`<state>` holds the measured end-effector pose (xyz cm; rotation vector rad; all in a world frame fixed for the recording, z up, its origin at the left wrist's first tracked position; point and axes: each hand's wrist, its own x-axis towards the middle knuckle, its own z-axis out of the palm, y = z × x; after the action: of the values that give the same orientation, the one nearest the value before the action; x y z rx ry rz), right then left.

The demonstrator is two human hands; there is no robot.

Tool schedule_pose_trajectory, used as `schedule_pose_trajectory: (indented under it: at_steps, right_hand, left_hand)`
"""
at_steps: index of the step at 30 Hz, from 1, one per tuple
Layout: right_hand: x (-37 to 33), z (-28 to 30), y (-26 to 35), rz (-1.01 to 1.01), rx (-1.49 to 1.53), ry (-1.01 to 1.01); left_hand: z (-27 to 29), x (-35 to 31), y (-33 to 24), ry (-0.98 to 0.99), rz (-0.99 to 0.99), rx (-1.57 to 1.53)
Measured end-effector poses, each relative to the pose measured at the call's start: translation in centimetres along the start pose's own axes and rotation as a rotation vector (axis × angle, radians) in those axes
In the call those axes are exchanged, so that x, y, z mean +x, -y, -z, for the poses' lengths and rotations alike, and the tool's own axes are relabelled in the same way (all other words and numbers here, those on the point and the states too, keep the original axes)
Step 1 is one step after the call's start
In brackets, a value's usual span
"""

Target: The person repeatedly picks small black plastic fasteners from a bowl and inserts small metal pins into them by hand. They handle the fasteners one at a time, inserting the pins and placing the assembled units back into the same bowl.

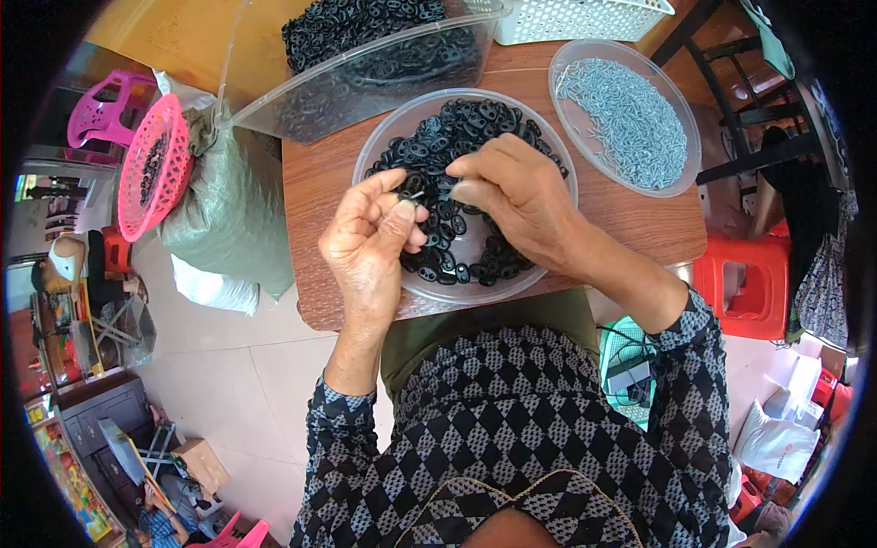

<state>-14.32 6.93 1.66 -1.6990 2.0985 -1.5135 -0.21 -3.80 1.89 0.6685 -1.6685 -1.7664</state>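
Observation:
My left hand (364,242) is closed, thumb and fingers pinching a small black oval plastic piece (413,185). A short shiny metal pin or screw (417,195) shows at that piece, near my thumb tip. My right hand (523,192) is just to the right, its thumb and forefinger drawn together; anything between them is hidden. Both hands are above a round clear plastic bowl (468,247) holding many loose black oval pieces (446,128), each with holes. To the right, a clear shallow tray (692,155) carries a heap of silvery screws (630,119).
The brown wooden table (320,219) bears the bowl and tray. A clear bin (356,68) of black pieces and a white perforated basket (585,20) stand behind. At left, a pink basket (174,183) sits by a green sack (233,219). A red stool (744,283) stands right.

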Motion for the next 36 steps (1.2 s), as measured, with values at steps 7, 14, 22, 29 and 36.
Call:
schedule_pose_trajectory:
  at_steps: [7, 14, 22, 29, 36]
  right_hand:
    - [-2.2, -1.8, -0.9, 0.202, -0.426, 0.294]
    - [-2.1, -3.1, -0.2, 0.303, -0.619, 0.378]
    - [-2.0, -3.0, -0.2, 0.312, -0.558, 0.343]
    - [-1.6, -1.2, 0.3, -0.043, 0.067, 0.224]
    - [-2.0, -0.2, 0.6, -0.577, 0.789, 0.179]
  left_hand:
    - [0.8, -0.8, 0.5, -0.019, 0.027, -0.026]
    - [1.0, -1.1, 0.6, -0.032, 0.018, -0.030]
    - [0.5, -1.4, 0.8, -0.025, 0.043, -0.014]
    - [0.3, -1.7, 0.4, -0.041, 0.076, -0.076]
    - [-0.9, -1.6, 0.0, -0.038, 0.093, -0.156]
